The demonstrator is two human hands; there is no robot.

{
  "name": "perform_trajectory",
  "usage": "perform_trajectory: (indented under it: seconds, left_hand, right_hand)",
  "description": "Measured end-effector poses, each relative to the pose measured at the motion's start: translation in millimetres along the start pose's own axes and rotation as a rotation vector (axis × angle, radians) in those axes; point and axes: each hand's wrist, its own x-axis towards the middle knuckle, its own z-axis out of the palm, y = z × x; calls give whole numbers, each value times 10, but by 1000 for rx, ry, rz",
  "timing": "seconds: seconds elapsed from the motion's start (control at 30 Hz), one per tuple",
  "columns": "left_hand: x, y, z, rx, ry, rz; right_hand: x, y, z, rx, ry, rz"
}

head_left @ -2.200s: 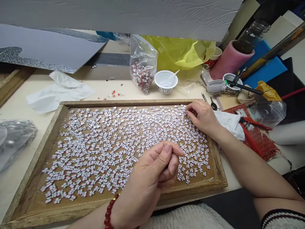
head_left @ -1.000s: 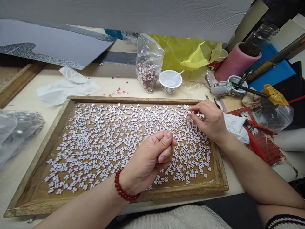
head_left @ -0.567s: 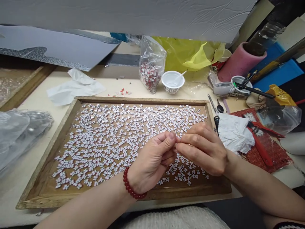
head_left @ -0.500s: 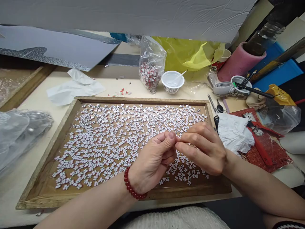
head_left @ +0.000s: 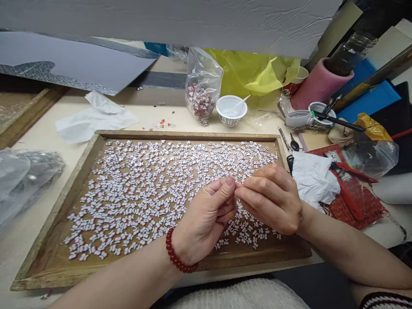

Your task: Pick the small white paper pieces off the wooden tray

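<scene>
My left hand [head_left: 207, 214], with a red bead bracelet [head_left: 175, 253] at the wrist, is closed in a pinch, thumb against the fingers. My right hand [head_left: 273, 197] is pinched too, its fingertips meeting those of the left. Whatever lies between the fingertips is too small or too hidden to make out. Both hands hover over the right part of a wooden-framed tray [head_left: 51, 240]. Many small white, bow-like pieces [head_left: 138, 193] lie spread over its brown bottom; the hands and forearms hide some of them.
Behind the tray stand a clear bag of red and white pieces [head_left: 201, 101] and a white bowl with a spoon [head_left: 230, 112]. Loose red beads [head_left: 162, 124] lie nearby. At right are a crumpled tissue [head_left: 313, 178], red-handled pliers [head_left: 350, 199] and a pink cylinder [head_left: 322, 83]. A plastic bag [head_left: 25, 184] sits left.
The view has shifted slightly, so the tray and the table items appear a little further left. Both hands keep their pinch, fingertips together.
</scene>
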Motion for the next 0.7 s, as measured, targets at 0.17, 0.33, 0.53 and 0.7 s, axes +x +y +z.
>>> perform_trajectory:
  seconds: [0.17, 0.33, 0.53, 0.7]
  left_hand:
    - [-13, 7, 5, -13, 6, -9]
    - [-36, 43, 0, -6, 47, -31]
    - [-53, 53, 7, 94, 26, -58]
    - [-68, 54, -7, 71, -7, -42]
  right_hand:
    - [32, 39, -8, 308, 49, 206]
    - [-117, 473, -46, 135, 193, 616]
    - [-317, 773, 50, -132, -154, 697]
    - [-306, 731, 132, -239, -254, 689]
